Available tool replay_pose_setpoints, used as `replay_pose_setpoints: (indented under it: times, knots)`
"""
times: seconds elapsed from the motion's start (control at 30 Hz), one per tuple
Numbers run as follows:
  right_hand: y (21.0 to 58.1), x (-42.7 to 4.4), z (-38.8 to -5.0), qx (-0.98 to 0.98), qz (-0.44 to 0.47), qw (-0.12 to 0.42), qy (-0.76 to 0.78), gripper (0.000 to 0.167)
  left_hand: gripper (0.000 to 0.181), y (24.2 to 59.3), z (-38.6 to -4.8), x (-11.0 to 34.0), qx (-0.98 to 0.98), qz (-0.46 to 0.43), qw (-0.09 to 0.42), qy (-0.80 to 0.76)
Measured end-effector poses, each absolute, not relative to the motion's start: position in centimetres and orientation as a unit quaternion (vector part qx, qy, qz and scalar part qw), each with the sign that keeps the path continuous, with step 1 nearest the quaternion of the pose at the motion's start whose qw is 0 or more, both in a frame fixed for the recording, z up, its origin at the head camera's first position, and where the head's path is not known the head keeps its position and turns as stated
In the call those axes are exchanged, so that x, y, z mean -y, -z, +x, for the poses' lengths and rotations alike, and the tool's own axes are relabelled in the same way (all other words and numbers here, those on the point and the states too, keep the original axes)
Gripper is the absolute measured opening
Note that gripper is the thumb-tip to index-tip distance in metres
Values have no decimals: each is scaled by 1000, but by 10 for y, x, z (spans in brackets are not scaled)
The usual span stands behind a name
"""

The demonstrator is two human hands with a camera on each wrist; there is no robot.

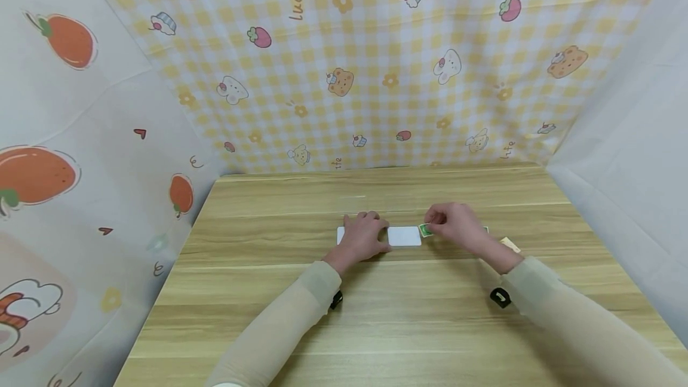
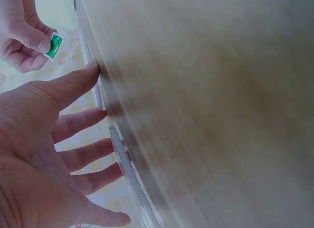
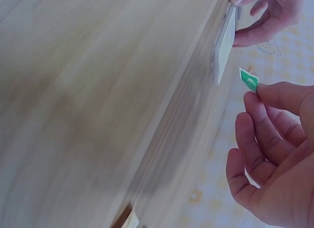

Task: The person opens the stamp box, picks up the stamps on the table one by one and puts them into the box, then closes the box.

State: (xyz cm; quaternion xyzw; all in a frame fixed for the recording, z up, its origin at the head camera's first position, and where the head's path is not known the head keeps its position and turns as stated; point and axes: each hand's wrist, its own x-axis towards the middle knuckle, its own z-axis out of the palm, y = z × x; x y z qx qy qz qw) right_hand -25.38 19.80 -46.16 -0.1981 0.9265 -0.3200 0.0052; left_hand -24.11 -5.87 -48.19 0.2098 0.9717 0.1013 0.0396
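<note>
Pale sleeves (image 1: 274, 327) stretch over the wooden desk (image 1: 408, 333). The left hand (image 1: 364, 236), fingers loosely spread, lies over one of two white cards (image 1: 404, 236), thumb at the other's edge; just beside that second card, the right hand (image 1: 457, 226) pinches a small green slip (image 3: 248, 80) above the desk.

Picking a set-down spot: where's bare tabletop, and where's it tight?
Bare: table left of the left sleeve; the stretch in front of the uncovered white rectangle, between two black pieces; the patch right of the right sleeve. Crowded: the row holding that rectangle, with the left hand on one side and, on the other, the right hand pinching a small green card.
</note>
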Motion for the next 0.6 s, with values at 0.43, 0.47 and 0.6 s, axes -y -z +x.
replay_pose_setpoints:
  times: [0.43,0.47,0.6]
  knots:
    - [461,-171,-255,-916,-206,16,344,5,57,482,-242,58,-974,203,41,-95]
    - [461,-169,-255,-915,-205,19,346,5,57,482,-242,58,-974,202,42,-96]
    - [464,-161,-257,-912,-211,26,350,5,56,481,-242,57,-974,201,45,-97]
